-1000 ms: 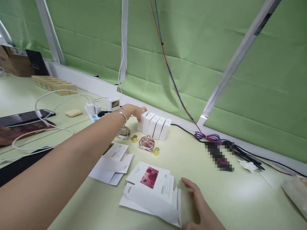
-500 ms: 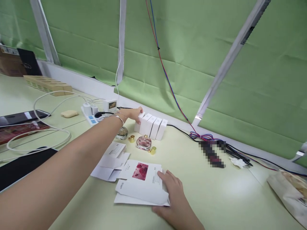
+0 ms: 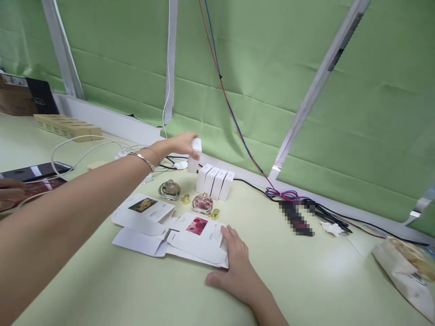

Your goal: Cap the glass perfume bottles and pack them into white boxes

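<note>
Right hand (image 3: 238,265) lies open, palm down, fingers spread on the near edge of a flat carton w/ pink picture (image 3: 200,237); just left, partly overlapping it, is a flat carton w/ yellow picture (image 3: 144,210). Behind these on the table (image 3: 306,280) stand a clear bottle (image 3: 169,190) & a pink bottle (image 3: 203,203) w/ a gold cap (image 3: 185,198) btwn them, then a row of four white boxes (image 3: 215,181), upright & touching side by side. Farthest, left hand (image 3: 178,144), bangle on wrist, grips one small white box (image 3: 195,154) btwn thumb & fingers, in the air just left of & above the row, in front of the green screen (image 3: 272,68).
</note>
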`<action>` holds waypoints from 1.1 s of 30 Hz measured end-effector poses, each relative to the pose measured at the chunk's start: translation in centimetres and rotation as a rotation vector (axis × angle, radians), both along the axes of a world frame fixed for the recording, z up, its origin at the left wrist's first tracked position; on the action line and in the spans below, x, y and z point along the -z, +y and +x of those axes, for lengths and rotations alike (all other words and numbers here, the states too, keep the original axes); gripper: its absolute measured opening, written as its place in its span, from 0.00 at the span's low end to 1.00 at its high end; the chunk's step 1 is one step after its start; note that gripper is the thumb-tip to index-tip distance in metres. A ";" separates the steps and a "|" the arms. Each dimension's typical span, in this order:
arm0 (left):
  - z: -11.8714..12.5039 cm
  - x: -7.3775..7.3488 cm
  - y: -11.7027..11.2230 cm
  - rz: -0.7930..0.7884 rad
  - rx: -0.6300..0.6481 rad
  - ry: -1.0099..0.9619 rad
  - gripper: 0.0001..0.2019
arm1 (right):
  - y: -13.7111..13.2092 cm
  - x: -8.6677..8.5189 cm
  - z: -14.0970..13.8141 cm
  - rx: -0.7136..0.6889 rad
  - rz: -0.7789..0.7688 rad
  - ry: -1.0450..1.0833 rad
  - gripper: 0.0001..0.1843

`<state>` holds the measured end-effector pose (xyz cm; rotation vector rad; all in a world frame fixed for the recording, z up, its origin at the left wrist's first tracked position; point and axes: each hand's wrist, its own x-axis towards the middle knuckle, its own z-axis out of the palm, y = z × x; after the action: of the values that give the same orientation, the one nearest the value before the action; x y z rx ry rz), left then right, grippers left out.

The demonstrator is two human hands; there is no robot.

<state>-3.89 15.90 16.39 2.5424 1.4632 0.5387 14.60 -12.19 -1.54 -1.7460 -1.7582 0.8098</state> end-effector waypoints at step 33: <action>9.1 14.4 -24.4 0.259 0.741 -0.392 0.21 | -4.5 -1.0 6.0 0.228 0.364 0.760 0.42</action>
<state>5.17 -8.53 2.00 2.6857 0.2918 1.0415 20.62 -16.73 -0.53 -1.1480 -1.0870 0.8387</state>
